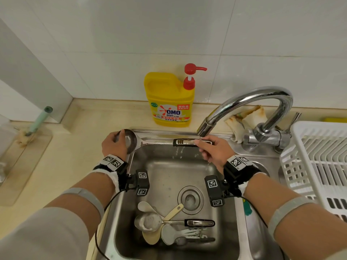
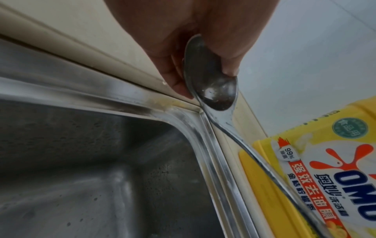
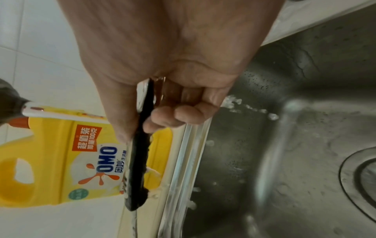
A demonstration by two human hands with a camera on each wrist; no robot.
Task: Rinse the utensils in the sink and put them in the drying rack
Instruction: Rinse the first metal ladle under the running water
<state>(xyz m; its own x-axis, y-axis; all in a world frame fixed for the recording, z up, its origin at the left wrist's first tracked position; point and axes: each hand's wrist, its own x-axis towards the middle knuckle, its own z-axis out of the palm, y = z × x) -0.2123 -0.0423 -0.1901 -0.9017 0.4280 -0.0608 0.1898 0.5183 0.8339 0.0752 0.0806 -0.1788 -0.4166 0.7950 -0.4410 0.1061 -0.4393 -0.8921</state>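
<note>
A steel ladle (image 1: 148,141) with a black handle lies level across the back of the sink (image 1: 169,169), under the faucet (image 1: 249,104). My left hand (image 1: 114,145) grips its bowl (image 2: 213,90) at the sink's back left corner. My right hand (image 1: 212,149) holds the black handle (image 3: 140,154) beneath the spout, where water runs and drips. Several more utensils (image 1: 167,224), spoons and another black-handled ladle, lie piled at the sink's front. The white drying rack (image 1: 319,162) stands to the right.
A yellow dish soap bottle (image 1: 170,98) with a red pump stands behind the sink. A stained cloth (image 1: 246,117) lies behind the faucet base. A brush (image 1: 35,124) rests on a mat (image 1: 20,169) on the left counter. The sink drain (image 1: 190,199) sits centre.
</note>
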